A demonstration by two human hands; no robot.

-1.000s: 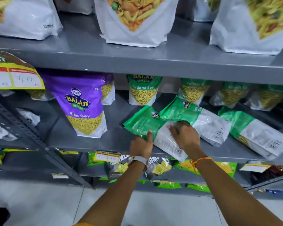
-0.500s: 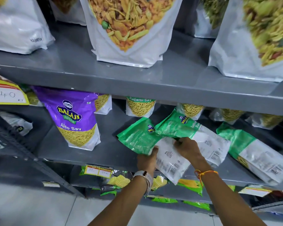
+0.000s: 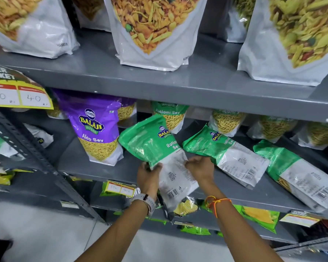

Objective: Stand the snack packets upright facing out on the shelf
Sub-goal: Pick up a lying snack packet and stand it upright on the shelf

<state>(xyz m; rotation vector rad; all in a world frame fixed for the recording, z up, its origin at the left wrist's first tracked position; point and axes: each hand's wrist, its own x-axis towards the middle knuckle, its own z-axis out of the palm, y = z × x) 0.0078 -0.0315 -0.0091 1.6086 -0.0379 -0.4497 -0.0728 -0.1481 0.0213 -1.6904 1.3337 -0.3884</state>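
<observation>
**Packet gripped at both side edges**

Packet [image 3: 155, 148] of green Ratlami Sev is clamped between your left hand [image 3: 147, 176] and right hand [image 3: 200, 169], tilted, its lower end overhanging the shelf's front edge [image 3: 106, 175]. Left of your left hand, bare shelf runs to the upright purple packet [image 3: 97, 127]. Just right of your right hand lies a second green packet [image 3: 225, 154], flat.

A green Ratlami Sev packet [image 3: 155, 146] is gripped at its sides by the left hand [image 3: 148, 176] and the right hand [image 3: 200, 168], its back turned outward and its lower end hanging past the shelf [image 3: 235, 193] edge. Two more green packets [image 3: 225, 154] are seen lying flat to the right, and a purple Aloo Sev packet [image 3: 97, 127] is stood upright to the left.
</observation>
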